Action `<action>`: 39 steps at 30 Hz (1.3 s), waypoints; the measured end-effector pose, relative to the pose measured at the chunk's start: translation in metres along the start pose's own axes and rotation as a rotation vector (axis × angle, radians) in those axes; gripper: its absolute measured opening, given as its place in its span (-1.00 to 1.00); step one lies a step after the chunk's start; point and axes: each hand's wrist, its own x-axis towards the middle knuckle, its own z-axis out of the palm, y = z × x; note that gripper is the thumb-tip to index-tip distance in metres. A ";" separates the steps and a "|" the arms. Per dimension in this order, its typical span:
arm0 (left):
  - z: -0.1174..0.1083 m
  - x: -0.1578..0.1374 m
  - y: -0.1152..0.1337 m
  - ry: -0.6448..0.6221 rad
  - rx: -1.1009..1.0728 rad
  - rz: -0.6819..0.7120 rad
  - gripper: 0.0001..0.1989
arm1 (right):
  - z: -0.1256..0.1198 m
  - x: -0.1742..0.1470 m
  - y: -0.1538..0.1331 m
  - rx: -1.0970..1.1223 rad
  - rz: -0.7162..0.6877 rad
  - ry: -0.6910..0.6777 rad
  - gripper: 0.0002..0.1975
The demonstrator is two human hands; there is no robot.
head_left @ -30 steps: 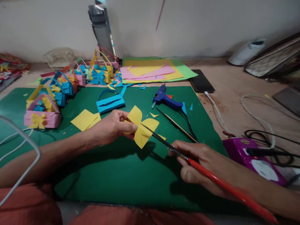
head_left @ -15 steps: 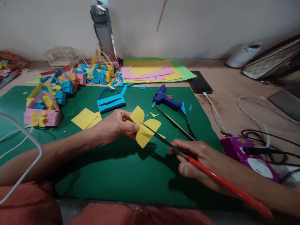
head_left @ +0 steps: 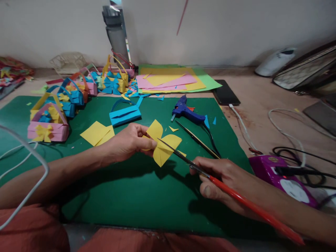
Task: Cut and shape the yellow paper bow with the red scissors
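Observation:
My left hand (head_left: pixel 135 142) pinches a yellow paper cutout (head_left: pixel 166 141) with rounded, petal-like lobes and fold creases, held just above the green mat (head_left: pixel 126 196). My right hand (head_left: pixel 216 176) is closed around a slim red-handled tool (head_left: pixel 244 197) with a silvery section and a long, dark pointed tip; its exact kind is unclear. The tip lies over the middle of the cutout, close to my left thumb. Left of my hands, yellow paper squares (head_left: pixel 96 133) lie on the mat. A blue paper purse (head_left: pixel 125 115) rests behind my left hand.
A blue glue gun (head_left: pixel 187 111) and a thin dark-and-gold stick (head_left: pixel 198 139) lie beyond my right hand. Small paper baskets (head_left: pixel 48 130) stand at left. Colored sheets (head_left: pixel 168 82), a phone (head_left: pixel 226 92) and a bottle (head_left: pixel 115 36) are behind. A purple power strip (head_left: pixel 282 180) with cables sits right.
The whole view has shifted very slightly. Both hands, the yellow cutout and the red-handled tool keep nearly the same positions.

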 end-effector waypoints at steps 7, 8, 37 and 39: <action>0.000 0.000 -0.001 -0.002 0.010 0.010 -0.90 | 0.000 0.001 0.002 -0.006 0.019 -0.004 -0.72; 0.000 0.000 -0.001 -0.001 0.012 0.010 -0.89 | 0.000 0.001 0.002 -0.005 0.016 -0.006 -0.72; 0.001 0.001 0.000 0.010 0.036 0.000 -0.89 | 0.002 0.002 0.005 0.048 -0.013 0.037 -0.71; 0.001 0.001 0.000 0.019 0.035 -0.005 -0.90 | 0.002 0.002 0.006 0.049 -0.009 0.034 -0.72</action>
